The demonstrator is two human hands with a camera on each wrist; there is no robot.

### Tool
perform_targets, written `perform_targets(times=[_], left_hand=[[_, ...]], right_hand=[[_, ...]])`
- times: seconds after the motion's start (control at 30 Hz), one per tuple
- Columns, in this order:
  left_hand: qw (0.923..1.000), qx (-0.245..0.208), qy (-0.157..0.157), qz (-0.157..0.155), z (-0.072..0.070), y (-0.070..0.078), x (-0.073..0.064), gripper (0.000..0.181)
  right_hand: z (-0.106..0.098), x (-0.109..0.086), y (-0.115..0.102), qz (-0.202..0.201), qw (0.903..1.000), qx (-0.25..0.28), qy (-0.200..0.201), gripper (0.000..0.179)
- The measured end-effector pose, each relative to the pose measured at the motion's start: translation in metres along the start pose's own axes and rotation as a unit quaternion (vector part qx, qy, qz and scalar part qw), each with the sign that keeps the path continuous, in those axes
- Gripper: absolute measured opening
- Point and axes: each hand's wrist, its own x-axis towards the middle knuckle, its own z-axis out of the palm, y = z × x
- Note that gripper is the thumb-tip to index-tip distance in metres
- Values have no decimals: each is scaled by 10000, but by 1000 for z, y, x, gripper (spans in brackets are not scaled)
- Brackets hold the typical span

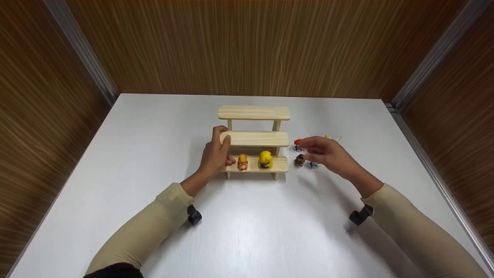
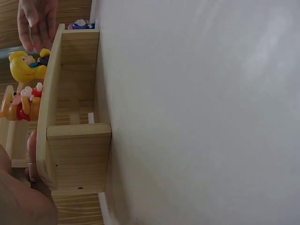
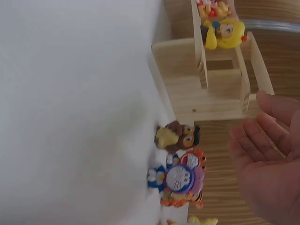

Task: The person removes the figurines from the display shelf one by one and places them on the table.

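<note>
A three-tier wooden display stand (image 1: 254, 138) stands on the table, its left end gripped by my left hand (image 1: 216, 153) near the middle and lowest boards. On the lowest board sit a Winnie-the-Pooh figurine (image 1: 242, 162) and, to its right, a yellow-haired girl figurine (image 1: 265, 159). My right hand (image 1: 328, 152) hovers right of the stand, fingers extended and slightly bent, holding nothing. Just below and left of it are a brown owl figurine (image 3: 176, 136) and a blue-and-white cat figurine (image 3: 178, 178), with orange striped figurines partly hidden behind.
The white table (image 1: 239, 224) is bounded by a wood-grain back panel (image 1: 247, 46) and side panels. More small figurines lie partly behind my right hand, one with a yellow part (image 3: 201, 221).
</note>
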Motion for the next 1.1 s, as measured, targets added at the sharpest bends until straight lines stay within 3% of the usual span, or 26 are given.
perform_targets(times=[0.5,0.93,1.1], left_hand=[[10000,1,-18,-2,0,-1,1,31],[9998,29,-67,198,-2,0,-1,35],[9998,-12,-75,192,-1,0,-1,36]], right_hand=[[24,5,-27,-124,9994,-35,-306,42],[46,14,-31,-396,9953,413,-787,50],[54,18,-31,-352,9953,282,-861,58]])
